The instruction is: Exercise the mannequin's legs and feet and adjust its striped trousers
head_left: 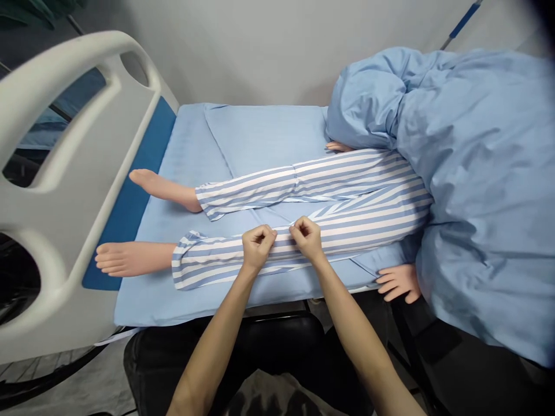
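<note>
A mannequin lies on the bed with striped blue-and-white trousers (373,228) on its legs and bare feet, the nearer foot (134,258) and the farther foot (167,189). My left hand (258,245) is curled closed over the nearer trouser leg, around the knee or shin. Close beside it on the right, my right hand (307,237) is also curled closed, thumb against the bent fingers. The two hands face each other with a small gap. No object shows in either one; whether they touch the cloth I cannot tell.
A blue quilt (485,173) is bunched over the mannequin's upper body, with its hand (399,283) sticking out at the bed's near edge. The bed's footboard (130,115) rises on the left. Light blue sheet (269,127) covers the mattress. A black chair (281,332) stands in front.
</note>
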Available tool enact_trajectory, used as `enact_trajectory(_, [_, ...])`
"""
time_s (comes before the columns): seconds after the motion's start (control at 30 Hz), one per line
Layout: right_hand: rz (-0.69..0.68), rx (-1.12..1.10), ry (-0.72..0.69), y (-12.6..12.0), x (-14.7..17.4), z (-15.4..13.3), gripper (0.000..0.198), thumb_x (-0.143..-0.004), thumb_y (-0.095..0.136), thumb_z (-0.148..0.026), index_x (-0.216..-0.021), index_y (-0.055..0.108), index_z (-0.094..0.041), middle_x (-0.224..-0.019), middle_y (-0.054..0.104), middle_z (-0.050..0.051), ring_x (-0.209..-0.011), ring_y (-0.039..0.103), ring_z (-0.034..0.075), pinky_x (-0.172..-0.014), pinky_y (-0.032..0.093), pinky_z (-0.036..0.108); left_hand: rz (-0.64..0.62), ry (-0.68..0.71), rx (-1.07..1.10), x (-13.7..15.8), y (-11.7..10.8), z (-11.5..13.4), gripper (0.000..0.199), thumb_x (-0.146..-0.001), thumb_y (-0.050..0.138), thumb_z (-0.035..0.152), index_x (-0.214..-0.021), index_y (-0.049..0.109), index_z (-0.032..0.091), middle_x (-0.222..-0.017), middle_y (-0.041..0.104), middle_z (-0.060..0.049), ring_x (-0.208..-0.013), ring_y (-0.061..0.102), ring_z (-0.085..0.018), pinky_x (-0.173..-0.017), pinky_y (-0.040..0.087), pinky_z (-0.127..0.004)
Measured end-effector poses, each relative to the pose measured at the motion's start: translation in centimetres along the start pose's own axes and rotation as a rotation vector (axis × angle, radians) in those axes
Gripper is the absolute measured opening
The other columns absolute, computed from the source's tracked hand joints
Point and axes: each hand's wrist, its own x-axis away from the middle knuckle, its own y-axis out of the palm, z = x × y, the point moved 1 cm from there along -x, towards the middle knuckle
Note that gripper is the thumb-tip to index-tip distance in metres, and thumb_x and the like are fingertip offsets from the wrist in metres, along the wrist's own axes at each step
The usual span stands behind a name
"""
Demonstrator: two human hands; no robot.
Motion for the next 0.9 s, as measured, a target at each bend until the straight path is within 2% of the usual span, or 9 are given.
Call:
enact_trajectory(0.07, [0.03,0.013,0.007,0.3,0.1,0.0,0.032,-0.078,0.061,-0.036,-0.059,0.041,-0.021,-0.052,0.034,-0.006,-0.051,0.031,0.009,-0.052,0.027,0.025,-0.087,0.0,0.048,-0.4,1.6,0.0,0.03,-0.076,0.06,0.026,-0.051,0.046,0.018,-0.05,0.049,0.001,-0.05,0.044,-0.01,-0.053,0.035,-0.025])
enact_trajectory(0.13, [0.12,-0.016,0.007,-0.3,-0.1,-0.5,0.035,-0.08,0.06,-0.037,-0.058,0.038,-0.021,-0.052,0.034,-0.006,-0.051,0.031,0.008,-0.051,0.027,0.024,-0.141,-0.039,0.042,-0.7,3.1,-0.5,0.023,-0.072,0.059,0.026,-0.054,0.047,0.018,-0.052,0.05,0.001,-0.05,0.044,-0.009,-0.052,0.035,-0.024])
enact_trajectory(0.27, [0.213,0.013,-0.077,-4.2,-1.1,-1.8,0.035,-0.082,0.062,-0.038,-0.06,0.04,-0.021,-0.055,0.037,-0.005,-0.054,0.034,0.009,-0.054,0.03,0.024,-0.141,-0.084,-0.121,-0.7,4.3,-1.6,0.018,-0.068,0.061,0.024,-0.056,0.049,0.018,-0.052,0.049,0.003,-0.05,0.04,-0.008,-0.051,0.032,-0.023])
enact_trajectory(0.4, [0.264,0.206,-0.105,-7.5,-1.9,-0.5,0.035,-0.082,0.059,-0.035,-0.059,0.037,-0.021,-0.054,0.035,-0.006,-0.052,0.034,0.008,-0.055,0.03,0.025,-0.135,-0.114,-0.09,-0.9,4.2,-1.0,0.019,-0.068,0.062,0.026,-0.057,0.049,0.018,-0.053,0.05,0.002,-0.052,0.042,-0.009,-0.053,0.034,-0.024])
enact_trajectory(0.53, [0.206,0.392,-0.116,-7.4,-2.0,1.2,0.032,-0.08,0.058,-0.032,-0.059,0.037,-0.021,-0.051,0.034,-0.007,-0.049,0.032,0.008,-0.055,0.029,0.025,-0.133,-0.152,0.033,-1.7,6.5,0.5,0.021,-0.071,0.063,0.029,-0.059,0.05,0.019,-0.05,0.048,0.004,-0.049,0.043,-0.009,-0.052,0.034,-0.024])
enact_trajectory(0.67, [0.288,0.22,-0.068,-8.1,-2.2,0.6,0.033,-0.08,0.056,-0.033,-0.059,0.034,-0.022,-0.053,0.034,-0.007,-0.051,0.033,0.008,-0.054,0.031,0.024,-0.139,-0.221,0.103,-2.1,10.2,-0.2,0.022,-0.072,0.063,0.032,-0.062,0.048,0.019,-0.05,0.048,0.004,-0.048,0.043,-0.009,-0.052,0.034,-0.024])
enact_trajectory(0.77, [0.286,0.231,-0.089,-10.6,-2.8,-0.5,0.03,-0.076,0.057,-0.03,-0.058,0.035,-0.022,-0.054,0.033,-0.007,-0.052,0.033,0.008,-0.053,0.03,0.023,-0.087,-0.244,0.014,-1.8,11.6,-1.8,0.019,-0.073,0.063,0.03,-0.065,0.049,0.019,-0.054,0.046,0.005,-0.051,0.041,-0.008,-0.054,0.033,-0.023])
enact_trajectory(0.9, [0.269,0.406,-0.128,-15.5,-4.0,-0.5,0.026,-0.072,0.057,-0.027,-0.057,0.037,-0.021,-0.052,0.033,-0.007,-0.051,0.032,0.008,-0.054,0.028,0.024,-0.113,-0.181,-0.081,-1.4,11.6,-2.8,0.017,-0.074,0.063,0.028,-0.067,0.05,0.019,-0.059,0.043,0.006,-0.055,0.038,-0.008,-0.056,0.032,-0.023])
